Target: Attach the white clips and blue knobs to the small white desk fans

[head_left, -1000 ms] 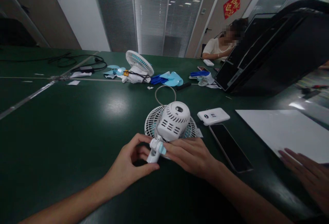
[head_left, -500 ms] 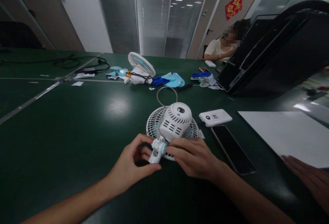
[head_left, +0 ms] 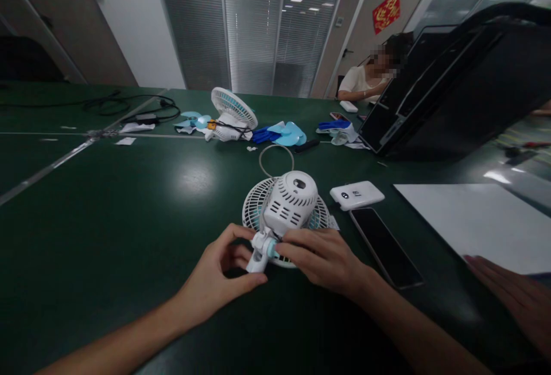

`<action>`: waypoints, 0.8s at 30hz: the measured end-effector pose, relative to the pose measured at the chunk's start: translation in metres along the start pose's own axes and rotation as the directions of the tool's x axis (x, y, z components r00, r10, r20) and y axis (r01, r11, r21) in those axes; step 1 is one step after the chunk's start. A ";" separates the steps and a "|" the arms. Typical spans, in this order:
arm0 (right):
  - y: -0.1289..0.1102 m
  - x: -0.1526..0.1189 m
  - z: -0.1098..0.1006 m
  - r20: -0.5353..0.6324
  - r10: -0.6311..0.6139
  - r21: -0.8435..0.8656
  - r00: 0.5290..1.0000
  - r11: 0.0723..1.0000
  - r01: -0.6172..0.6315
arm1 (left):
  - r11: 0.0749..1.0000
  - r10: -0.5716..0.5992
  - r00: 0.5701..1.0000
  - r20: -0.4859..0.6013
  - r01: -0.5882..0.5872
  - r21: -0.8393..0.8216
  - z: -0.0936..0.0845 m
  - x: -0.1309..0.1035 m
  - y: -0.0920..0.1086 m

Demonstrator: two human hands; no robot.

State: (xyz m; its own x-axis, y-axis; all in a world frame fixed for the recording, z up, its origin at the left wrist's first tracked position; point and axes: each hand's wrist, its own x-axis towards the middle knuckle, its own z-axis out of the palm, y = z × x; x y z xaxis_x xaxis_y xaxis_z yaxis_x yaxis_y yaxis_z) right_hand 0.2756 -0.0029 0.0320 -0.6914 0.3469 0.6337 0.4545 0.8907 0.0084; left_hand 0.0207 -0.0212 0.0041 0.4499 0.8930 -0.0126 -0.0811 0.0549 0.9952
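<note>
A small white fan [head_left: 289, 205] lies face down on the dark green table, its round grille [head_left: 253, 200] under the motor housing. My left hand [head_left: 224, 269] grips the fan's white neck bracket [head_left: 257, 260] between thumb and fingers. The fingers of my right hand [head_left: 321, 257] are closed on the light blue knob [head_left: 272, 248] at the side of that bracket. A grey cord [head_left: 276, 146] loops out behind the housing.
Right of the fan lie a white device [head_left: 357, 194], a black phone [head_left: 385, 246] and a white sheet [head_left: 473, 220] with another person's hand [head_left: 508, 294] beside it. Farther back are a second fan [head_left: 232, 113], blue gloves [head_left: 264, 134], a black case [head_left: 451, 88] and a seated person [head_left: 361, 83].
The whole view has shifted slightly left. Both hands keep their places on the fan's bracket and knob; any turning of the knob is too small to tell.
</note>
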 end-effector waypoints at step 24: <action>-0.011 0.006 0.004 -0.061 0.107 -0.023 0.992 0.994 -0.109 | 1.000 -0.004 1.000 -0.016 0.005 0.008 0.000 -0.001 0.001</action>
State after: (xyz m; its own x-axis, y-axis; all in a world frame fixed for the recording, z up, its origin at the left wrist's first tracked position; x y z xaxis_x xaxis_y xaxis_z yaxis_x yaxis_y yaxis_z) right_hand 0.2643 -0.0101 0.0323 -0.6032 0.4218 0.6769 0.5400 0.8406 -0.0427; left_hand 0.0206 -0.0218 0.0054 0.4361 0.8997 -0.0186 -0.0717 0.0553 0.9959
